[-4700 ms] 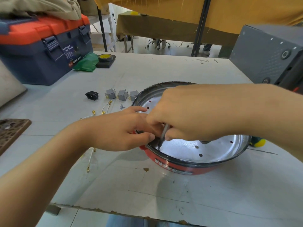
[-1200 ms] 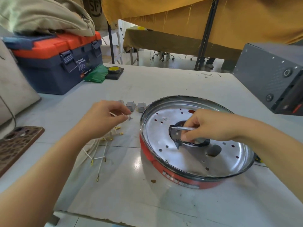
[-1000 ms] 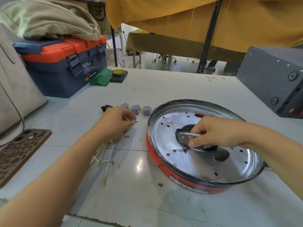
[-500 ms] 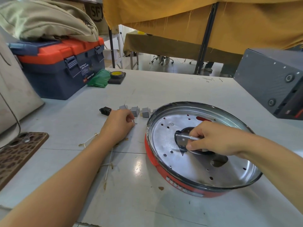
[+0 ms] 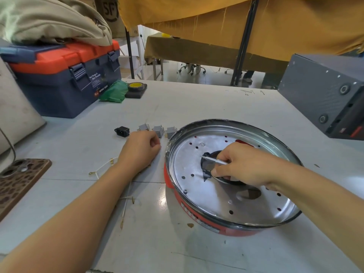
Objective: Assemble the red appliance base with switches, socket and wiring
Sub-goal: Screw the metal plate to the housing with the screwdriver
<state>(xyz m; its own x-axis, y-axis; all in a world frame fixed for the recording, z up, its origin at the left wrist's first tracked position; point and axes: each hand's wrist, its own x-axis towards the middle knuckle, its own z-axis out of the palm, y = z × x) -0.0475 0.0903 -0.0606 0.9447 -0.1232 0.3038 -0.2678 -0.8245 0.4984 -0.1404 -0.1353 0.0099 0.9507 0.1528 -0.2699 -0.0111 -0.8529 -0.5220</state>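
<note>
Red enamel is showing along the outer wall of the appliance base (image 5: 199, 215), which is lying right of centre on the white bench (image 5: 206, 103) with its perforated metal plate facing up. The right hand (image 5: 246, 166) is resting inside it over the dark central opening, its fingers pinching a slim metal screwdriver (image 5: 213, 160) whose tip is pointing toward the left of the frame. The left hand (image 5: 140, 149) is sitting just left of the base, fingers curled down onto the bench; they may be pinching something small, but I cannot tell. Above it, three grey switches (image 5: 158, 131) are lying in a row, with the black socket (image 5: 122, 131) at their left. White wires (image 5: 126, 201) are trailing under the left forearm. A blue and orange toolbox (image 5: 65, 79) is standing at upper left.
</note>
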